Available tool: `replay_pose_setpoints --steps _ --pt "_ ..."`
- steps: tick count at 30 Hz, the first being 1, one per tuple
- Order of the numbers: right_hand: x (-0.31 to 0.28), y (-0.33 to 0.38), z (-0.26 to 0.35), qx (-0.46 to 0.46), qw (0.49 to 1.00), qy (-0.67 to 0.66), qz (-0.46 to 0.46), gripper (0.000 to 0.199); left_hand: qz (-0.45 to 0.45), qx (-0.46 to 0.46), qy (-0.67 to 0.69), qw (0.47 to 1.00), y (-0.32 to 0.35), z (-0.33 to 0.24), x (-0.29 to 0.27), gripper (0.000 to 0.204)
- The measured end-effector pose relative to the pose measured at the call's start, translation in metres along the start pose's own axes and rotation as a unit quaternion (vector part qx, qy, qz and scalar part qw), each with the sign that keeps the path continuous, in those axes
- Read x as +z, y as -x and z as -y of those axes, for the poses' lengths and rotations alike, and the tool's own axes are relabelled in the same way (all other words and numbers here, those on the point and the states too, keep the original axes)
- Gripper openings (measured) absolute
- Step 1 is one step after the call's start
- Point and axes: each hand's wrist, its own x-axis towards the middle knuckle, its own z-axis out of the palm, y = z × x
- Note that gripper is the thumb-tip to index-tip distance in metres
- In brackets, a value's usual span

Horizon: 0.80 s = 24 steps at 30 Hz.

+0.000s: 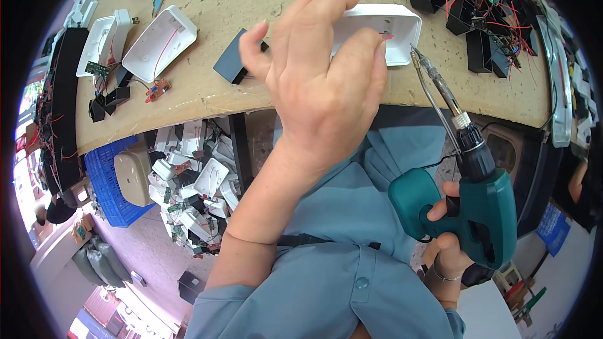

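Note:
At the table's front edge, my left hand [320,81] is closed over a white plastic casing [402,25], covering its left part. A short red wire [389,37] pokes out beside my thumb tip, inside the casing. My right hand [447,245] grips a green soldering gun [490,213] by its handle, with a finger by the black trigger. The gun's tip and its thin metal feed tube point up at the casing's right end, slightly apart from it. Just left of my left hand, a black box [232,59] lies on the table, partly hidden by my fingers.
Another white casing [160,44] with a red wire and small circuit board lies left on the table [207,100]. Black boxes, boards and tangled red wires [483,12] crowd the right rear. Below, a heap of white casings [198,188] stands beside a blue crate [113,182].

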Motion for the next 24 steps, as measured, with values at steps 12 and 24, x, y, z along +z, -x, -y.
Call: replay_pose_setpoints --steps 12,24 --pt "0.016 -0.015 -0.002 -0.009 1.000 0.003 0.007 0.063 0.012 0.014 -0.055 0.998 -0.007 0.002 0.005 0.009" --pt "0.009 -0.014 0.000 -0.003 1.000 -0.025 -0.017 0.067 0.033 0.043 -0.048 0.997 -0.013 0.015 0.006 0.006"
